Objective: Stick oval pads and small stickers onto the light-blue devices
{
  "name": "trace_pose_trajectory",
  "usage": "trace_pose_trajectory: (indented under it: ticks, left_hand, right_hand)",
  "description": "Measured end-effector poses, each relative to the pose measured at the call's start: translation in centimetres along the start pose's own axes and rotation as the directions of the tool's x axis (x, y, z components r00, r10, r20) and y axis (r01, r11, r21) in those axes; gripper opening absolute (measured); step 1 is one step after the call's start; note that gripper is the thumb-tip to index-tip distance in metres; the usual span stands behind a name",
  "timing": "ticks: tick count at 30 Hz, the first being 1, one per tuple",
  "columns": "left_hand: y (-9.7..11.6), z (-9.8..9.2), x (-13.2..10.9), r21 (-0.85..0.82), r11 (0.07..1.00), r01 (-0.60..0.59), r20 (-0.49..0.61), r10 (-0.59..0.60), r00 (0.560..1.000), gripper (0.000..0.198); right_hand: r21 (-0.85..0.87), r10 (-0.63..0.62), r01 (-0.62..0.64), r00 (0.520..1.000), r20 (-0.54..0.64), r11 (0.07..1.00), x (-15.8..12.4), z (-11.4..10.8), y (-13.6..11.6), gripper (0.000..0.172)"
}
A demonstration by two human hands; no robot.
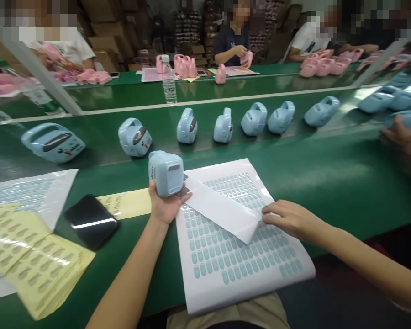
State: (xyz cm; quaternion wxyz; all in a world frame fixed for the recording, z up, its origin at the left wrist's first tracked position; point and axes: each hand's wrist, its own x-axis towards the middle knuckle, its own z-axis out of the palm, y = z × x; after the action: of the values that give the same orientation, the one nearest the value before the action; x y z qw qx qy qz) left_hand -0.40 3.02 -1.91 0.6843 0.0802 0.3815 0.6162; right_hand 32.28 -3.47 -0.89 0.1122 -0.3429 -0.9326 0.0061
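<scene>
Nearest, a white sticker sheet (246, 269) of small blue ovals lies on the green table (329, 183), its lower edge hanging over the table's front. The right hand (287, 219) rests on the sheet, fingertips pinching the edge of a folded-back flap of it. Just left, the left hand (166, 205) grips a pale blue plastic case (166, 173) from below, holding it upright over the sheet's top left corner. Further left lie a black phone (91, 220), face up, and a stack of yellow sheets (37, 265). Beyond, a row of blue cases (222, 125) stands spaced along the dark belt, and another person's hand (402, 137) shows at the right edge. A water bottle (169, 82) stands behind the row. Farthest off, pink cases (185, 66) sit before people seated at the opposite side.
</scene>
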Motion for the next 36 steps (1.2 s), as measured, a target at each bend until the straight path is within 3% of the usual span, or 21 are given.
trace_pose_trajectory:
  ticks: [5,9,15,21,26,30,34,36]
  left_hand:
    - [-0.1,0.3,0.2,0.049,0.998,-0.049,0.036,0.047,0.998,0.066]
    - [0.0,0.4,0.1,0.063,0.997,-0.045,0.046,0.042,0.998,0.066]
    - [0.0,0.5,-0.1,0.060,0.997,-0.051,0.060,0.047,0.997,0.065]
    - [0.1,0.8,-0.3,0.071,0.997,-0.042,0.052,0.038,0.998,0.066]
    - [0.1,0.6,-0.2,0.075,0.997,-0.034,0.044,0.030,0.999,0.065]
    - [0.1,0.4,0.1,0.069,0.997,-0.034,0.038,0.032,0.999,0.067]
    - [0.3,0.5,-0.2,0.005,0.999,0.036,-0.036,-0.036,0.999,0.069]
    - [0.4,0.4,-0.6,-0.068,0.992,0.110,-0.046,-0.114,0.992,0.063]
  right_hand:
    - [0.164,0.134,-0.141,0.989,0.055,0.976,0.9,-0.1,-0.3,0.024]
    - [0.284,0.111,-0.129,0.991,0.078,0.950,0.7,0.1,-0.5,0.023]
    - [0.195,0.015,-0.044,0.989,0.149,0.980,0.2,0.2,0.1,0.027]
    - [0.082,-0.069,0.047,0.957,0.282,0.995,1.1,-0.2,0.7,0.024]
    - [0.134,-0.063,0.017,0.937,0.345,0.991,2.1,-1.0,1.2,0.024]
    - [0.155,-0.131,0.069,0.888,0.440,0.986,3.0,-1.3,1.8,0.016]
    - [0.235,-0.101,-0.033,0.839,0.534,0.971,3.7,-1.7,1.7,0.019]
    - [0.260,-0.076,-0.076,0.845,0.530,0.963,3.5,-1.4,1.2,0.026]
